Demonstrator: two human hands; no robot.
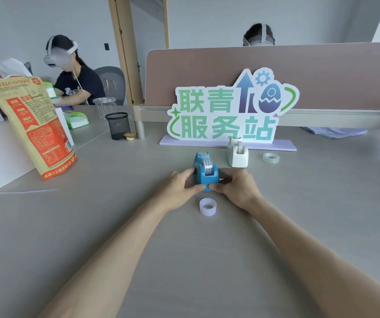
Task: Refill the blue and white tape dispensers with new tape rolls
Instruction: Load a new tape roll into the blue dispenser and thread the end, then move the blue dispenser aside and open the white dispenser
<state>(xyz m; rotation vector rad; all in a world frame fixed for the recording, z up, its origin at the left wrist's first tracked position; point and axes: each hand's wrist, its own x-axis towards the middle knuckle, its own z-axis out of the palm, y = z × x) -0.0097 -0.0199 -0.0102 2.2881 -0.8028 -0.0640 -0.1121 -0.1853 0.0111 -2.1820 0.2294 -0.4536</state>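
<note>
The blue tape dispenser [204, 177] stands on the grey desk at centre, with a tape roll [208, 165] seated in its slot. My left hand [179, 188] grips its left side and my right hand [236, 185] grips its right side, thumbs meeting at its near end. A white ring, a tape core or roll [208, 206], lies on the desk just in front of my hands. The white tape dispenser [237, 153] stands behind and to the right. A clear tape roll [271, 157] lies flat to its right.
A green-lettered sign [228, 111] on a lilac base stands behind the dispensers, before a brown desk divider [322, 72]. At left are a red-and-tan bag [32, 125], a black mesh pen cup [117, 125] and a white box. Two people sit beyond.
</note>
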